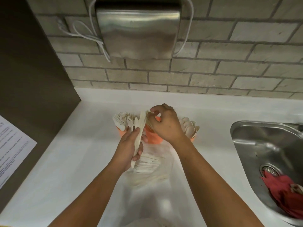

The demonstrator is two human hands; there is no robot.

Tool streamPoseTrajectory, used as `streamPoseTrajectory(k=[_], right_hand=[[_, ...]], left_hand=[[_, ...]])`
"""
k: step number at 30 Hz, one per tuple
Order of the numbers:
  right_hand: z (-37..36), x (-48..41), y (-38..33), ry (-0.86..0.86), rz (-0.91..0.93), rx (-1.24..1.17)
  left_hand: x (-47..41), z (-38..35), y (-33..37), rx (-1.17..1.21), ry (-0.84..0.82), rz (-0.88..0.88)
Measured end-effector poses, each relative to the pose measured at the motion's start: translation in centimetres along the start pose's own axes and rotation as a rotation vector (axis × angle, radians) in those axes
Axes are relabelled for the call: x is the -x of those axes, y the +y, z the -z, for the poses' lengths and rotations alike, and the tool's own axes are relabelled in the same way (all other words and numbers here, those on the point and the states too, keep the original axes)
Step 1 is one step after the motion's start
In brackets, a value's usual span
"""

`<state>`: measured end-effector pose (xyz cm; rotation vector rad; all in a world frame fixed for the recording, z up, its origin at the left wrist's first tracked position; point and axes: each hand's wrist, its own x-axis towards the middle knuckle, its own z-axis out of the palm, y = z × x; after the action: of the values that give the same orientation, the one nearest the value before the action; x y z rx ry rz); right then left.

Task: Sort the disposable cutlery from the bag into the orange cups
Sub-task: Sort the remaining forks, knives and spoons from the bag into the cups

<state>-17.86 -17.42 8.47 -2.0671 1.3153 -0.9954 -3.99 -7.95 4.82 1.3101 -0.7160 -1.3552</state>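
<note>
Bag (148, 163) is laid flat on the surface (78, 145), nearest; pale cutlery is seen inside through clear plastic. Just beyond, a bundle (141, 122) of pale flat pieces is held in the curled left grip (131, 145). Its long axis is run near-to-far, tips tilted up and away. The bundle's far tip is pinched by the right grip (165, 126), directly above the middle cup (153, 136). Forks are stood in the left cup (122, 134), spoons in the right cup (192, 138); the middle cup's contents are hidden
</note>
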Motion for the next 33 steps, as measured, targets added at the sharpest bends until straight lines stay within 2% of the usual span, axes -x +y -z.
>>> streamPoseTrajectory(k=[4, 8, 14, 16, 22, 29, 33], right_hand=[[-0.1, 0.2, -0.7, -0.183, -0.183, -0.249], [0.7, 0.5, -0.3, -0.144, -0.314, -0.524], [2.0, -0.8, 0.3, 0.084, -0.381, -0.461], [2.7, -1.5, 0.0, 0.059, -0.372, -0.473], [4.7, -3.0, -1.6, -0.249, -0.396, -0.487], [4.8, -3.0, -2.1, -0.266, -0.236, -0.301], [6.2, -3.8, -1.6, -0.15, -0.235, -0.321]], left_hand=[[0.0, -0.6, 0.1, -0.066, -0.033, -0.021], [0.3, -0.9, 0.4, -0.144, -0.021, -0.074], [-0.5, -0.2, 0.3, -0.244, 0.027, -0.081], [-1.0, -0.1, 0.5, -0.259, 0.057, -0.055], [-2.4, -1.0, 1.2, -0.27, 0.06, -0.091], [-3.0, -1.7, 1.2, -0.113, 0.084, -0.071], [-3.0, -1.2, 1.4, -0.088, 0.132, -0.09]])
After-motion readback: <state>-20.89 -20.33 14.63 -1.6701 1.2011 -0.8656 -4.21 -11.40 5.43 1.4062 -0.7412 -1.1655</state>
